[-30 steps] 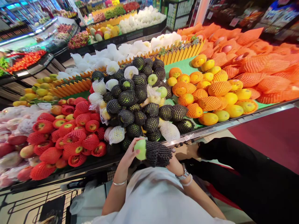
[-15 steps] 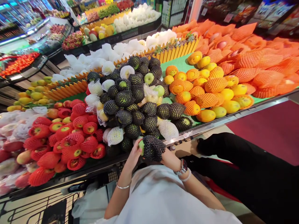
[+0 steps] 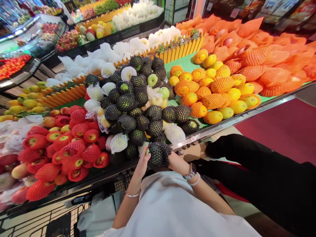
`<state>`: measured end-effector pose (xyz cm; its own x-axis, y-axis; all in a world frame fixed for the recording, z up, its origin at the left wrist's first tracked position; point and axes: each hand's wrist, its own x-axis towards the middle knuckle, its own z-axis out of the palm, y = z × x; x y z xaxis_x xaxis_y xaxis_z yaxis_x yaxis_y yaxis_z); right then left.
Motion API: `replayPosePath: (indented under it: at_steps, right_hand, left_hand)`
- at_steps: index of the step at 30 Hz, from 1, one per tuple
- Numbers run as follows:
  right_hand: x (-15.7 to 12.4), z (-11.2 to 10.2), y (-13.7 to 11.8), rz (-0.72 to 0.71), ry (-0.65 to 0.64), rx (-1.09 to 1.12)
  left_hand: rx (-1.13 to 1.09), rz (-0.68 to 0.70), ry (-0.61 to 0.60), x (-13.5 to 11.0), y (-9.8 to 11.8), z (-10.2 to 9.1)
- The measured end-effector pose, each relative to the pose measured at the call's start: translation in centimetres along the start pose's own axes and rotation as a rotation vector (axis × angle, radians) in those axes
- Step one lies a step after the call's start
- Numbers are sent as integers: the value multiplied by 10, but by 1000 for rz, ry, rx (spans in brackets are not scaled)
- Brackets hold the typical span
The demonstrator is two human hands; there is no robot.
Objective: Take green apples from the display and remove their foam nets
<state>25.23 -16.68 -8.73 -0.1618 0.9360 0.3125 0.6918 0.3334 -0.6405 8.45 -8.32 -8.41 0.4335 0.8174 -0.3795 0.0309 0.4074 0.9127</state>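
Note:
I hold a green apple in a black foam net (image 3: 158,153) at the front edge of the fruit display, just above the metal rail (image 3: 222,126). My left hand (image 3: 142,162) grips the apple's left side, where a sliver of green skin shows. My right hand (image 3: 178,162), with a watch on the wrist, is closed on the net's right side. The net covers nearly the whole apple. Right behind it lies a heap of black-netted green apples (image 3: 138,102).
Red-netted apples (image 3: 71,148) lie to the left, orange-netted and bare yellow fruit (image 3: 214,95) to the right, white-netted fruit (image 3: 174,133) among the black ones. Another person's black sleeve (image 3: 247,161) reaches to the rail at my right. A wire cart (image 3: 39,220) stands below left.
The black net has been drawn over the apple: a second ago half the green fruit was bare, now only a sliver shows. Both hands and the apple moved slightly toward the display.

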Motion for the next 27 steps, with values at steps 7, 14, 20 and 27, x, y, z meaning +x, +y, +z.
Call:
replayPosePath:
  at_steps: [7,14,20,27]
  right_hand:
    - [4,10,2,32,61,-58]
    - [-1,-1,-4,82,118,-66]
    - [-3,-13,-8,69,197,-66]
    - [-6,-17,-5,211,104,-153]
  left_hand:
    - [-252,-222,125,-2,11,19]
    - [-124,-60,-61,3,37,9]
    - [87,-35,-93,5,30,1]
    - [-128,-106,38,2,9,25]
